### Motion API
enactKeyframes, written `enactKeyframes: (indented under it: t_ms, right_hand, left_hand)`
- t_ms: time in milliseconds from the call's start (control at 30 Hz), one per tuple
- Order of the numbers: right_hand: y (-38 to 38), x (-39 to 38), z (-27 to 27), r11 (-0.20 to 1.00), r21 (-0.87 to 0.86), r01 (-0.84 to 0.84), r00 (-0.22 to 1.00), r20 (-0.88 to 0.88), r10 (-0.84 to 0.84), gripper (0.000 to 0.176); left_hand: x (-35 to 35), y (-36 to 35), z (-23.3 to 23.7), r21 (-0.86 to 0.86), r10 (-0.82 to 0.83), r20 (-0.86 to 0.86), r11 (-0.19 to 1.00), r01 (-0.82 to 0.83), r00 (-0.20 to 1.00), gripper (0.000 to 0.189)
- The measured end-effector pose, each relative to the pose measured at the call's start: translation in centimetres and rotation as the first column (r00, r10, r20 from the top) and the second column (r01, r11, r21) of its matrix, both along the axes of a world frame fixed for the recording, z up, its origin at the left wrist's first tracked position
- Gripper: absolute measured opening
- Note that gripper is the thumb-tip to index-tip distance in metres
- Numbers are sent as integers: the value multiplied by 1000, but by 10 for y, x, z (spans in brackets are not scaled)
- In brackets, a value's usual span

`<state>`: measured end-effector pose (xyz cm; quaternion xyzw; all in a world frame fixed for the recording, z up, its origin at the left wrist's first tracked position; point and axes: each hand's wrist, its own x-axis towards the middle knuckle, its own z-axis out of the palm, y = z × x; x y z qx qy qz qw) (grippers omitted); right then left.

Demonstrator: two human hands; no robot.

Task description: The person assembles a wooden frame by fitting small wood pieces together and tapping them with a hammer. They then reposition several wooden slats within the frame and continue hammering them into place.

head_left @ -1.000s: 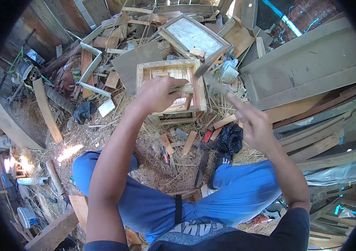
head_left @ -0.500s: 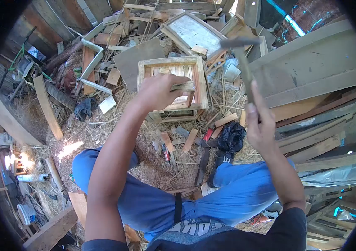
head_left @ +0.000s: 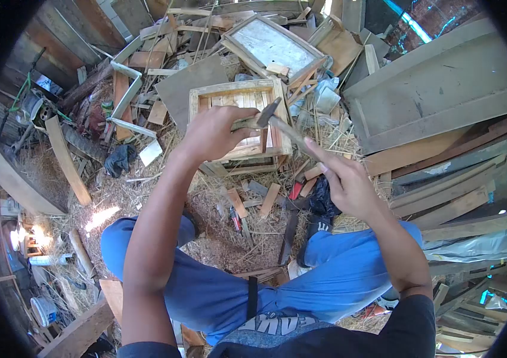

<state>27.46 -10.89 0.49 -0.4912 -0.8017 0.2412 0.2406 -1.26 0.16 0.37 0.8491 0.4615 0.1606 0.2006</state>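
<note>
My left hand (head_left: 216, 132) grips a short wooden piece (head_left: 246, 123) between thumb and fingers, over a wooden frame box (head_left: 280, 107). The piece's far end is hidden behind the hammer head. My right hand (head_left: 346, 182) is wrapped round the handle of a hammer (head_left: 287, 129). The dark hammer head is at the right end of the wooden piece, near my left fingertips; whether they touch cannot be told. Slats show inside the box, below my left hand.
Scrap wood surrounds the box, with a framed panel (head_left: 274, 45) behind it. A large board (head_left: 438, 89) leans at the right. Between my legs lie small wood blocks (head_left: 270, 200) and a red-handled tool (head_left: 236, 219). A black bag (head_left: 323, 200) is near my right foot.
My right hand has swung the hammer down and left, from raised at the upper right to the wooden piece. My left hand keeps its grip, shifted slightly left in view.
</note>
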Motion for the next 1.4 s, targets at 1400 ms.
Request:
enactKeyframes:
  t_ms: [1400]
  right_hand:
    - [41, -20, -20, 887, -356, 293, 812, -397, -428, 46]
  left_hand:
    - [8, 9, 16, -349, 201, 357, 935, -69, 912, 55]
